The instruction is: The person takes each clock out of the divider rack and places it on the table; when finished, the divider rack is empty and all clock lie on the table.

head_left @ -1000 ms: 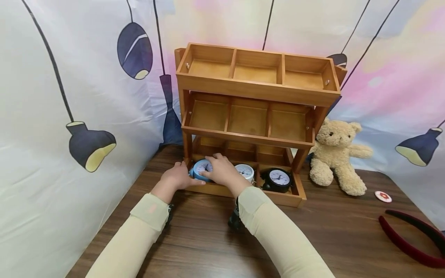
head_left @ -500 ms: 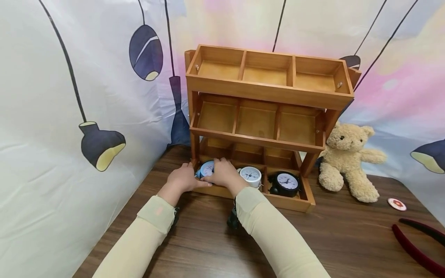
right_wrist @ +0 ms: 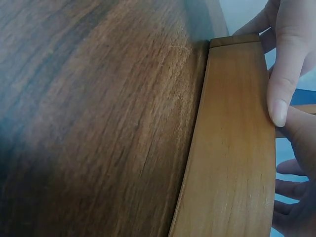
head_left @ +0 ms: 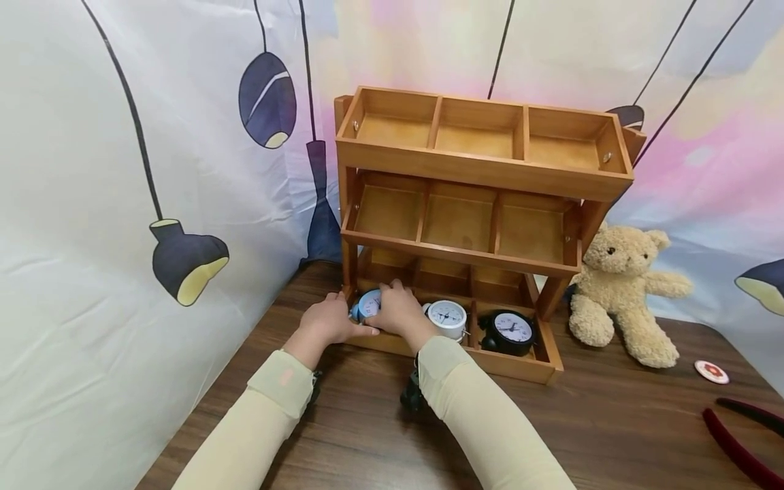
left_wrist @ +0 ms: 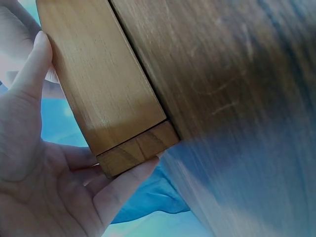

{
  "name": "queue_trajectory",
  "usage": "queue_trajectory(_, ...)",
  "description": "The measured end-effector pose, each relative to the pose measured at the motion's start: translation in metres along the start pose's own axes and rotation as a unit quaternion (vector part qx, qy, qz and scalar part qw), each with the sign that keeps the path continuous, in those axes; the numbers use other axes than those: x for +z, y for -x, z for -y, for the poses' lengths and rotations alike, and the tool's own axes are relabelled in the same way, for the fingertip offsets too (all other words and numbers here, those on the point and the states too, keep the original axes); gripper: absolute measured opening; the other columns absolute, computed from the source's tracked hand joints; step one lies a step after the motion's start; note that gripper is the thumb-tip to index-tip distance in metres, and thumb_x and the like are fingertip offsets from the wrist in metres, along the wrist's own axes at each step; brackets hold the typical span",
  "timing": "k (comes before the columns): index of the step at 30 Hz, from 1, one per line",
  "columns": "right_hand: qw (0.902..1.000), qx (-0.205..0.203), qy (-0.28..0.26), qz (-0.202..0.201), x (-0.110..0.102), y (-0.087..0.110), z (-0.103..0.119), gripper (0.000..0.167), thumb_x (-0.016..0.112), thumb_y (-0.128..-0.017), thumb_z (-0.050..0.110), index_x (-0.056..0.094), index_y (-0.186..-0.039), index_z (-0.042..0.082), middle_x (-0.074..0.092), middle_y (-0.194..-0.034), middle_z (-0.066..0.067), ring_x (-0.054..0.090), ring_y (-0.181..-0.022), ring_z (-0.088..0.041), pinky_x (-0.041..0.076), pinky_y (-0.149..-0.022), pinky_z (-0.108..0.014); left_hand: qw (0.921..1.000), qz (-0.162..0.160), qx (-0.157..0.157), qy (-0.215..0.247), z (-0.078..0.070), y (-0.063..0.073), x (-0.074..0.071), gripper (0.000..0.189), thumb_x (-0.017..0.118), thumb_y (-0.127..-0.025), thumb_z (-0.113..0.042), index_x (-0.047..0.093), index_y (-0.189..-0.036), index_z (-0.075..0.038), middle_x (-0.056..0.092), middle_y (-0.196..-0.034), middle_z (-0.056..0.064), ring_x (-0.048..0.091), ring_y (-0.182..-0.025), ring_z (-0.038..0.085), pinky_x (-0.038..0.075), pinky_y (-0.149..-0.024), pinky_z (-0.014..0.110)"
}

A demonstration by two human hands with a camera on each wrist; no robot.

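A blue alarm clock (head_left: 368, 305) sits in the left compartment of the bottom tier of a wooden rack (head_left: 484, 169). My right hand (head_left: 399, 314) holds it from the right, covering part of its dial. My left hand (head_left: 327, 318) is at the rack's left front corner, its thumb along the front board. In the left wrist view, the fingers of that left hand (left_wrist: 47, 190) bend round the board's end. A white alarm clock (head_left: 447, 318) lies face up in the middle compartment, and a black alarm clock (head_left: 511, 331) in the right one.
The rack's two upper tiers have three bare compartments each. Right of the rack a teddy bear (head_left: 625, 292) sits on the wooden table (head_left: 367, 429). Nearer the right edge lie a round white badge (head_left: 712, 371) and a dark red headband (head_left: 738, 446). Patterned cloth hangs behind.
The head view has shifted, so the scene sits further right and lower. My right hand covers more of the blue clock, and its thumb has come nearer my left hand.
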State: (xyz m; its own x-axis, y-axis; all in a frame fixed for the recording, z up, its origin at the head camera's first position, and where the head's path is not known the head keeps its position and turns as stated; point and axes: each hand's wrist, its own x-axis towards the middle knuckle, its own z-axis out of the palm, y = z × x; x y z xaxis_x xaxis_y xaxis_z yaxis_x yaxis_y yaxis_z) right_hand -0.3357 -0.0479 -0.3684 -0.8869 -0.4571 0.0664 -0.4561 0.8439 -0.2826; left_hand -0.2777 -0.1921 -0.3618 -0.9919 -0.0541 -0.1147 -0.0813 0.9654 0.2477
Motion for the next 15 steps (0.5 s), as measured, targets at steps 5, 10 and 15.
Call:
queue_trajectory(5, 0.9998, 0.002, -0.01, -0.016, 0.001, 0.0, -0.002, 0.082, 0.078, -0.079, 0.048, 0.051, -0.143, 0.004, 0.046, -0.136, -0.023, 0.047, -0.121, -0.04, 0.047, -0.099, -0.048, 1.0, 0.002, 0.0, -0.002, -0.003, 0.002, 0.0, 0.121, 0.066, -0.076, -0.076, 0.03, -0.149, 0.012, 0.036, -0.15, 0.031, 0.055, -0.119, 0.047, 0.05, -0.091, 0.054)
queue_trajectory(10, 0.9992, 0.007, -0.023, -0.032, -0.006, -0.001, -0.004, 0.084, 0.078, -0.08, 0.05, 0.05, -0.145, 0.006, 0.043, -0.141, -0.025, 0.046, -0.123, -0.041, 0.047, -0.099, -0.048, 1.0, -0.006, 0.003, -0.004, -0.002, 0.0, 0.001, 0.12, 0.066, -0.075, -0.077, 0.032, -0.148, 0.012, 0.038, -0.148, 0.031, 0.055, -0.119, 0.047, 0.049, -0.092, 0.055)
queue_trajectory(15, 0.9988, 0.002, -0.026, -0.041, -0.015, -0.002, -0.005, 0.083, 0.077, -0.081, 0.05, 0.05, -0.145, 0.005, 0.043, -0.141, -0.025, 0.046, -0.123, -0.042, 0.047, -0.1, -0.046, 1.0, -0.007, 0.005, 0.003, 0.0, -0.001, 0.001, 0.121, 0.066, -0.075, -0.077, 0.03, -0.149, 0.011, 0.039, -0.148, 0.031, 0.054, -0.12, 0.047, 0.048, -0.094, 0.056)
